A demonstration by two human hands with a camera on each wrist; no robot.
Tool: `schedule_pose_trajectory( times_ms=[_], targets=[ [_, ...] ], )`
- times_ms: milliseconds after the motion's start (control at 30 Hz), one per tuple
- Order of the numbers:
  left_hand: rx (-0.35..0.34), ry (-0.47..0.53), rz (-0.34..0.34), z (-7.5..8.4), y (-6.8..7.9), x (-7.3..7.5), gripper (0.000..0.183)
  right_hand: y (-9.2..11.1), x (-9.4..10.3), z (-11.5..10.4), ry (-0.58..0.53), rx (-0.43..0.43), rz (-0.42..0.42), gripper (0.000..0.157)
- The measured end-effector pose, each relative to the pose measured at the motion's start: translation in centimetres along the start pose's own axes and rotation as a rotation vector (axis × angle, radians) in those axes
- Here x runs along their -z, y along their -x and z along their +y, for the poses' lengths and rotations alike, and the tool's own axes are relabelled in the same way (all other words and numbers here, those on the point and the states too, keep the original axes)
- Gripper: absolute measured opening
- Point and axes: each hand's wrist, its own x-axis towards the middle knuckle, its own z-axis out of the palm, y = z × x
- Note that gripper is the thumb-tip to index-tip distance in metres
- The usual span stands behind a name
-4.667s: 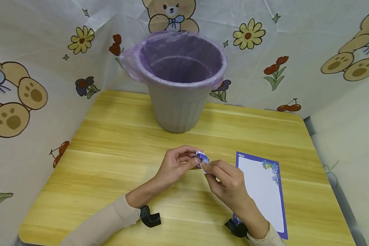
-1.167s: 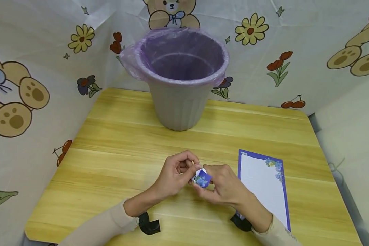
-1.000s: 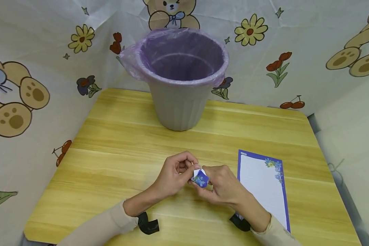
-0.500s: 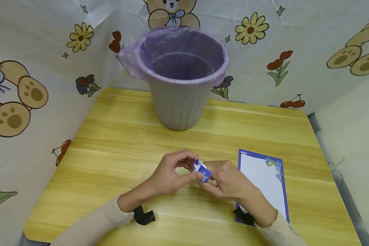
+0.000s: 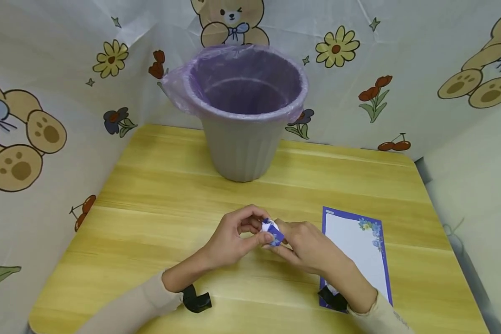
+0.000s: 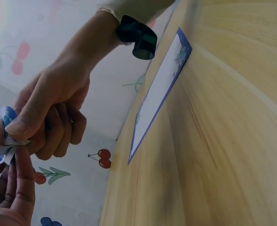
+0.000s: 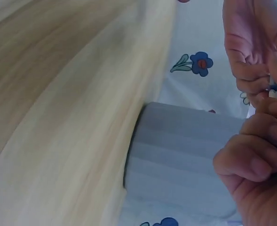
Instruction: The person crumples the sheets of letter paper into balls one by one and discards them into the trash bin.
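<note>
A small folded piece of paper (image 5: 274, 234), white inside with a blue-violet flowered print, is held above the table between both hands. My left hand (image 5: 229, 239) pinches its left side, the thumb lying across the front. From the other side my right hand (image 5: 313, 248) grips it, its remaining fingers curled under in the left wrist view. A flat sheet of lined paper (image 5: 352, 250) with a violet flowered border lies on the table, partly covered by the right forearm. Fingers hide much of the folded paper in both wrist views.
A grey bin (image 5: 242, 148) with a purple plastic liner (image 5: 177, 86) stands upright at the back of the wood-grain table (image 5: 158, 185). Behind and beside the table hangs a white cloth (image 5: 75, 102) printed with bears and flowers. Black bands (image 5: 196, 301) sit at the wrists.
The paper piece looked narrower and crumpled earlier; it now shows a folded, blocky shape. My left thumb has slid from its upper edge down across its front. The flat sheet stays put.
</note>
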Motion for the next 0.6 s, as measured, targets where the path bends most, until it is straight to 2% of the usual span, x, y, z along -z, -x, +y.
schedule_pose_trajectory(
  times_ms=[67,200,300,367,500,600],
  targets=[
    [0.011,0.01,0.008,-0.07,-0.08,0.18,0.028,-0.12,-0.02,0.1,-0.028,-0.036,-0.006,0.026],
    [-0.01,0.023,0.015,0.01,-0.15,0.5,0.028,-0.21,0.13,0.24,-0.114,-0.087,-0.024,0.026],
    [-0.039,0.033,0.035,-0.01,-0.14,0.51,0.028,-0.02,0.22,0.3,-0.228,-0.134,-0.021,0.015],
    [-0.059,0.039,0.066,0.01,-0.16,0.47,0.029,0.1,0.21,0.35,-0.294,-0.155,0.027,0.011],
    [-0.101,0.044,0.133,0.15,-0.27,0.46,0.03,-0.17,-0.15,0.39,-0.432,-0.145,0.208,0.028],
    [-0.131,0.038,0.163,0.41,-0.42,0.52,0.029,-0.64,-0.42,0.23,-0.562,-0.119,0.327,0.032]
  ],
)
